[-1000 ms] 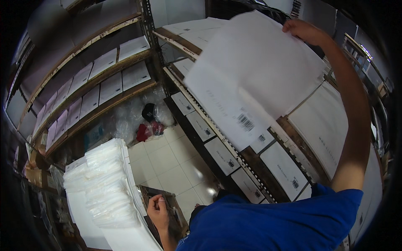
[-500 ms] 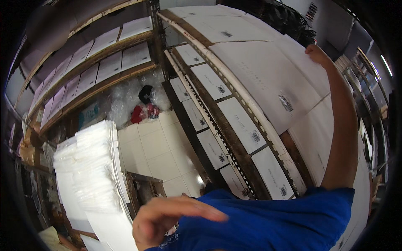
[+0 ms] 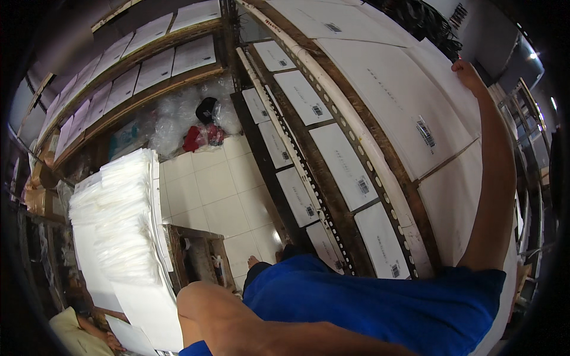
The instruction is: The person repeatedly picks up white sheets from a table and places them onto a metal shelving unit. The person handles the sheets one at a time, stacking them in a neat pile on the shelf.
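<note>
My right arm stretches over the top of a shelf rack. My right hand (image 3: 467,77), small at that distance, is closed at the far edge of a large flat white box (image 3: 389,101), which bears a barcode. Its fingertips are partly hidden. Another white box (image 3: 451,193) lies nearer along the same shelf, with a narrow gap between the two. My left arm is bent, its elbow at the bottom of the picture and its forearm crossing in front of my blue shirt. The left hand itself is outside the picture.
Smaller white boxes (image 3: 342,163) fill the lower shelves behind a perforated metal rail (image 3: 350,121). At left, a tall stack of white sheets or sleeves (image 3: 127,225) stands beside a wooden stool (image 3: 199,237). Clear plastic bags (image 3: 172,127) lie on the floor. Another person's arm (image 3: 98,332) shows at lower left.
My left hand has swung from beside the stack across my body and out of the picture. The view has shifted a little; my right hand stays at the box's far edge.
</note>
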Tool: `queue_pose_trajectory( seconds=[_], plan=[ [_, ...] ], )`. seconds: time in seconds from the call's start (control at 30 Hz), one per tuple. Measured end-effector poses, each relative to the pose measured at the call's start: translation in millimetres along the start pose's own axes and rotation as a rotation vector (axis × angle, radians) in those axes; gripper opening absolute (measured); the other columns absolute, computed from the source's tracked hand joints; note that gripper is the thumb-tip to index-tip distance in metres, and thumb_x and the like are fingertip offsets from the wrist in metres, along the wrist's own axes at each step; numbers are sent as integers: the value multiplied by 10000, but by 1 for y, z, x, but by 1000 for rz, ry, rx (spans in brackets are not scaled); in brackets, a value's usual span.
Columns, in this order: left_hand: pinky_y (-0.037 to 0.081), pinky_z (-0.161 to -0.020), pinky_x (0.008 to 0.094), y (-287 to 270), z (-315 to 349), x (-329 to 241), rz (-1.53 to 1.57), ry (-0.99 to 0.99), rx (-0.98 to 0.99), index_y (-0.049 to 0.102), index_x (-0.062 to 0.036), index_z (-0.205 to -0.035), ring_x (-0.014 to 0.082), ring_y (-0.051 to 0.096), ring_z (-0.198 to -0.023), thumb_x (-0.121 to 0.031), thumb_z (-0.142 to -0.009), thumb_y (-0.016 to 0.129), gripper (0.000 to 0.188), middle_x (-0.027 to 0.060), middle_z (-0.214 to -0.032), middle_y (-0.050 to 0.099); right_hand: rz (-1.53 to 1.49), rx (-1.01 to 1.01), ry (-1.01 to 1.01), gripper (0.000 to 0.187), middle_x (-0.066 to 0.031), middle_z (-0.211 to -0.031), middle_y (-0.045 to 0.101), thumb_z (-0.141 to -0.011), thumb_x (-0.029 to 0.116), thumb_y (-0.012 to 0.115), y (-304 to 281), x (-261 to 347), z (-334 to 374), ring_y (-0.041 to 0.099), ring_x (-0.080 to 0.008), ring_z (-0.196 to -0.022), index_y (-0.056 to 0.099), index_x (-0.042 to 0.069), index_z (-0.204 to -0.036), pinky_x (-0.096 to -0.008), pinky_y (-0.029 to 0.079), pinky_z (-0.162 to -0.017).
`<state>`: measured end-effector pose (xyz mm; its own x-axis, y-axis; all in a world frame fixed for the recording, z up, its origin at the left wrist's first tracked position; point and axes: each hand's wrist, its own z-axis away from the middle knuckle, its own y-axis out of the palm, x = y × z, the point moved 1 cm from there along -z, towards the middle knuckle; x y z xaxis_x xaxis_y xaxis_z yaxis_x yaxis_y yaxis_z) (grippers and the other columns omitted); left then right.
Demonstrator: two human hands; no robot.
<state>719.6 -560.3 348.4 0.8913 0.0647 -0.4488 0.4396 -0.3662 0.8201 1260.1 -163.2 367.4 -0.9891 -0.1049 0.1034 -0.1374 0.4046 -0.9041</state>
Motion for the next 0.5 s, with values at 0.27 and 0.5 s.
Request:
queue_pose_trajectory(
  seconds=[0.27, 0.5],
  plan=[
    [567, -465, 250, -6, -22, 12, -503, 550, 92, 662, 53, -761, 179, 661, -550, -121, -888, 577, 232, 158, -704, 678, 30, 62, 30, 222, -69, -799, 645, -712, -21, 489, -4, 9, -1, 590, -189, -810, 649, 39, -854, -322, 468, -741],
    [575, -509, 243, -18, -21, 9, -678, 468, 216, 603, 14, -781, 170, 666, -675, -194, -974, 422, 337, 141, -719, 669, -32, 147, 109, 208, -60, -800, 643, -731, -22, 479, 1, -18, 1, 578, -174, -793, 643, 38, -844, -316, 460, -728]
  ],
)
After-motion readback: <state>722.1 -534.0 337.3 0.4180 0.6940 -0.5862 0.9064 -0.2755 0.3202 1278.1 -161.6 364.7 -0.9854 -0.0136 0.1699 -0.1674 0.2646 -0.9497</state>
